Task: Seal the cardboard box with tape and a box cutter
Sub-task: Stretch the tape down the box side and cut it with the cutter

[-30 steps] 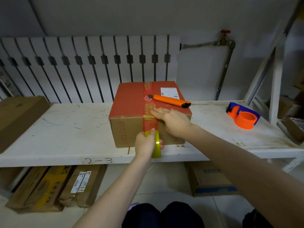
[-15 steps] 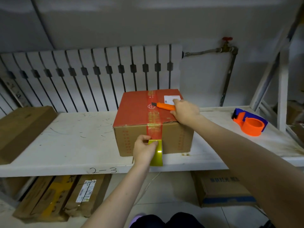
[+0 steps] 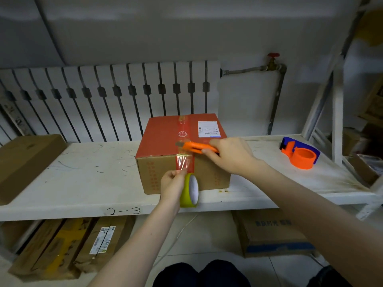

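A cardboard box [image 3: 157,139] with a red top stands on the white shelf [image 3: 83,183]. A strip of red printed tape [image 3: 185,163] runs across its top and down its front face. My left hand [image 3: 172,184] grips the yellow tape roll [image 3: 189,190] in front of the box, the tape stretched up from it. My right hand [image 3: 229,155] holds an orange box cutter [image 3: 195,147] level over the box's front top edge, its blade end pointing left above the tape.
An orange and blue tape dispenser [image 3: 300,153] sits on the shelf to the right. A flat brown box [image 3: 24,160] lies at the shelf's left end. More boxes [image 3: 269,233] rest on the floor under the shelf. A white radiator [image 3: 107,100] stands behind.
My right hand left the box's front edge, took the box cutter from the box top and brought it to the tape. My left hand pulled the roll lower.
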